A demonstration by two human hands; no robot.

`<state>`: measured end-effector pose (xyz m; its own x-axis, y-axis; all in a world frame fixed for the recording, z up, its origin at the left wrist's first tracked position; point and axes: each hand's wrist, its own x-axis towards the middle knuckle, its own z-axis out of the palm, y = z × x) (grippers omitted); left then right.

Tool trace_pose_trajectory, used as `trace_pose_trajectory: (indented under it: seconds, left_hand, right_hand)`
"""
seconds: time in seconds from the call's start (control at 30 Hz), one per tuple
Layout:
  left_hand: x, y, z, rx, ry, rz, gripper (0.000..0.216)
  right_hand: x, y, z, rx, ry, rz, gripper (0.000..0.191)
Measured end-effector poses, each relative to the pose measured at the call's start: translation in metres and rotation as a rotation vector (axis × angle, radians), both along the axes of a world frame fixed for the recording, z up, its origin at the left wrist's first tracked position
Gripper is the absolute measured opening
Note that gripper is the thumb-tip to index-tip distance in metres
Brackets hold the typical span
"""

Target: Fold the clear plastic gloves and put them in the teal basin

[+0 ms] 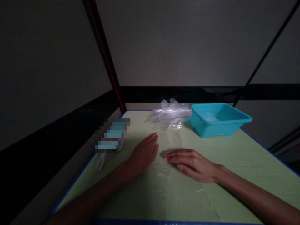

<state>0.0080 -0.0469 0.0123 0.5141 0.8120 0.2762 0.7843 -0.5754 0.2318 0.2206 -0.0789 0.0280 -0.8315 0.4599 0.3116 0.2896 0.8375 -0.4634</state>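
Observation:
Both my hands lie flat on a pale green table (234, 156). My left hand (145, 153) rests palm down with its fingers together and stretched toward the back. My right hand (189, 162) lies palm down with fingers pointing left, their tips close to my left hand. Under and between the hands lies a thin clear plastic sheet or glove (164, 175), flat on the table and hard to make out. Neither hand grips anything.
A heap of clear plastic gloves (170, 115) sits at the table's back edge. To its right stands a turquoise plastic basin (219, 120). A blurred light-blue pack (113, 134) with white loops lies at the left edge. Grey panels and dark bars enclose the table.

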Motion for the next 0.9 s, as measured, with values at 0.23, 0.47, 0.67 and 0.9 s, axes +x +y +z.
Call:
trace_pose_trajectory:
  seconds: [0.23, 0.47, 0.67, 0.9]
  left_hand:
    - [-0.003, 0.001, -0.015, -0.034, 0.263, -0.037, 0.053]
    - [-0.011, 0.016, -0.012, -0.063, 0.332, -0.08, 0.058]
    - [-0.011, 0.022, -0.012, -0.062, 0.33, -0.097, 0.057]
    - [-0.013, 0.025, -0.018, -0.036, 0.304, -0.111, 0.056]
  right_hand:
    - [-0.015, -0.016, 0.004, 0.041, -0.304, 0.144, 0.06]
    - [-0.012, -0.015, 0.005, 0.025, -0.393, 0.2, 0.064]
    - [-0.01, -0.013, 0.004, 0.018, -0.356, 0.184, 0.067]
    - [-0.003, -0.009, 0.004, 0.013, -0.403, 0.113, 0.068]
